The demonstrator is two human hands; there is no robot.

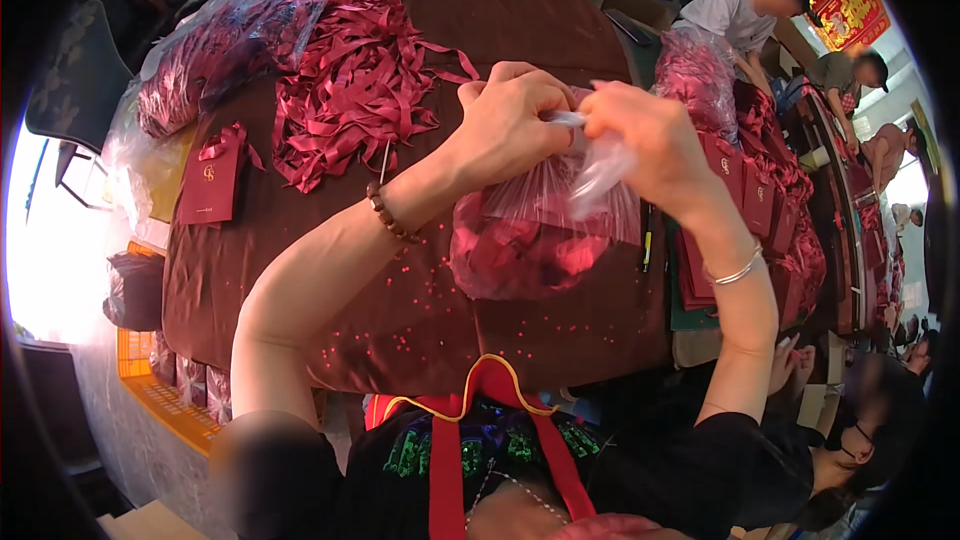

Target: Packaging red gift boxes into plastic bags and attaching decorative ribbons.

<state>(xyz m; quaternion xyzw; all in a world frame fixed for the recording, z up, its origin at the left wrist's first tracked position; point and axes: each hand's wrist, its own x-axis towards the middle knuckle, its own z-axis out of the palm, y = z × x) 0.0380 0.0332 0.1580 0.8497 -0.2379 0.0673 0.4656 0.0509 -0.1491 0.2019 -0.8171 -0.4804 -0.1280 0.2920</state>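
Observation:
A clear plastic bag filled with dark red ribboned pieces stands on the brown cloth in front of me. Its gathered neck is pinched between the closed fingers of my left hand. Close beside it, my right hand is closed on the same twisted plastic, with a loose end hanging below the fingers. Whether the neck is knotted is hidden by my fingers. Left of the bag lies a loose heap of dark red ribbons. A dark red paper tag with a ribbon bow rests at the far left.
Small red dots lie scattered over the brown cloth. A yellow-and-black pen is right of the bag, near stacked red tags. Filled plastic bags stand at the back left. An orange crate is below; other people sit at right.

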